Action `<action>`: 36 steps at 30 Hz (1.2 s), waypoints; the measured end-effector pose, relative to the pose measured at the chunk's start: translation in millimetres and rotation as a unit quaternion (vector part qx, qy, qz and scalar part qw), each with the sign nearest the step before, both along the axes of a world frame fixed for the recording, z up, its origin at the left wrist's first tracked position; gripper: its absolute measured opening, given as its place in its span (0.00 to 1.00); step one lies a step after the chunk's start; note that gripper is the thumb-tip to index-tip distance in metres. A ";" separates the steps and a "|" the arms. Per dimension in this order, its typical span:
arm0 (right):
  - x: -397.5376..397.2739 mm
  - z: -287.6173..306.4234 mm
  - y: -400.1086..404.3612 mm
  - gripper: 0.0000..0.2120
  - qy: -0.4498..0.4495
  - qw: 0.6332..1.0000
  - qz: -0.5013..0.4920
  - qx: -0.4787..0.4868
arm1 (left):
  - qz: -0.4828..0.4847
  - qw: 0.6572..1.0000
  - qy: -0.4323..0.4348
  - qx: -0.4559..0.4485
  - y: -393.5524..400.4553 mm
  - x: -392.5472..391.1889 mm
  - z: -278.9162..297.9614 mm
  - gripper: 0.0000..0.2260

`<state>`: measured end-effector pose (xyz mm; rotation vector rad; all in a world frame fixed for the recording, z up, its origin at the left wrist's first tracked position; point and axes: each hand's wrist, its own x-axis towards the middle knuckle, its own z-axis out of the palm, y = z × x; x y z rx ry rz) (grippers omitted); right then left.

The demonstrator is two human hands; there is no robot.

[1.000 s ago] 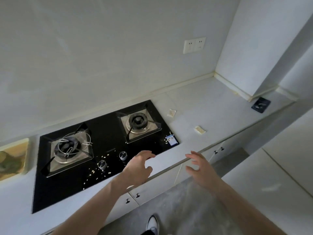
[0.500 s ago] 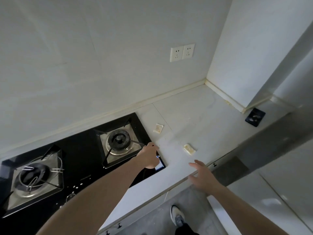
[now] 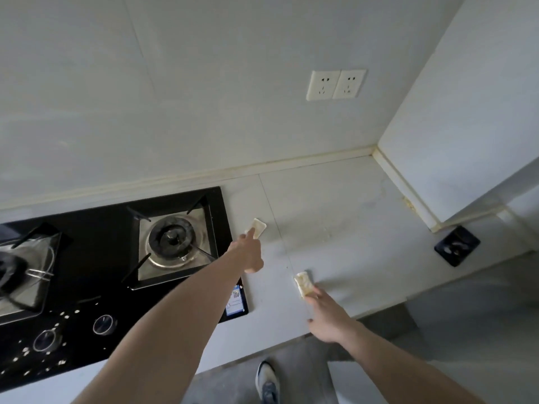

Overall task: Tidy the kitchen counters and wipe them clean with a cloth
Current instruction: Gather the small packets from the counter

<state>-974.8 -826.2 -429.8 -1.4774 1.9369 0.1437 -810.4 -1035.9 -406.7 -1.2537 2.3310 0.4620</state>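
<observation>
Cream-coloured, thin and probably light, two scraps [image 3: 256,228] [image 3: 304,283] lie on the counter [image 3: 335,217] at the hob's three o'clock; left hand [image 3: 248,252] fingertip touches one, right hand [image 3: 326,314] pinches the other's near edge.

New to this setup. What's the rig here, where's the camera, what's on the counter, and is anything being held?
There is no robot: a person works with two bare hands, and the single picture comes from a wide-angle camera on their head, looking forward and down, so both arms reach in from the bottom.

The grey counter carries a black two-burner gas hob on the left, with pale crumbs near its knobs. Two small cream pads lie right of it: the far pad by the hob's edge, and the near pad closer to the counter's front. A small black square object sits at the far right. Twin wall sockets are above.

The left hand touches the far pad with its fingertips; the right hand reaches the near pad. Whether either pad is gripped yet cannot be told.
</observation>
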 end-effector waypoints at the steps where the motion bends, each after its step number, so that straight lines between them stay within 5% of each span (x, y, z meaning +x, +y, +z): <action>1: -1.5 -2.7 -1.7 0.30 -0.003 1.000 0.003 0.001 | 0.005 1.000 -0.002 -0.002 -2.8 -2.3 -3.8 0.22; 28: -1.8 -15.7 4.3 0.38 0.059 0.995 0.083 -0.006 | 0.071 0.997 0.013 0.004 -10.7 -15.6 -37.2 0.29; 36: -0.4 -2.2 4.6 0.30 0.047 0.998 0.052 -0.003 | 0.073 0.996 0.056 -0.001 27.0 3.5 -26.5 0.29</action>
